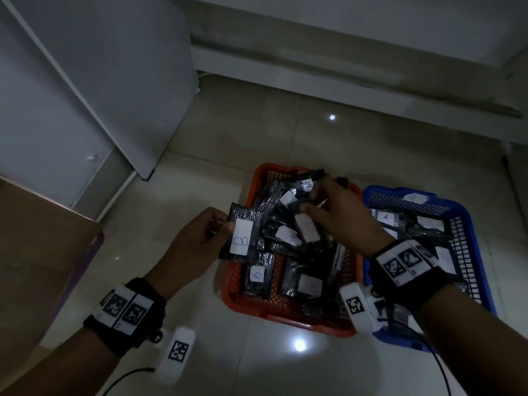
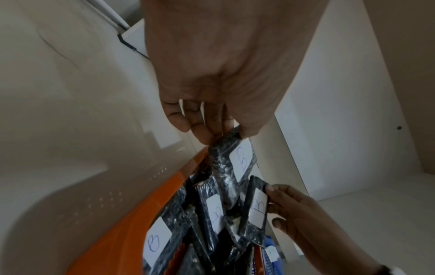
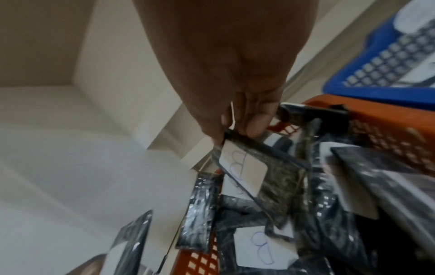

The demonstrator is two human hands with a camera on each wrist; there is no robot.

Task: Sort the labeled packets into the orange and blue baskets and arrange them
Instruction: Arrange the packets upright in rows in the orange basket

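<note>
Left hand (image 1: 200, 238) pinches a black packet labelled B (image 1: 241, 234) by its left edge, just over the left rim of the orange basket (image 1: 243, 302) on the floor; its long axis runs near-to-far, label up, tilted slightly. Right hand (image 1: 340, 217) pinches a second B packet (image 3: 261, 173) by one end above the far middle of the same basket, long axis hanging steeply down into the pile. Both belong here, I judge; the left packet is nearer the bare near-left corner. The blue basket (image 1: 468, 270) sits touching the orange one's right side.
</note>
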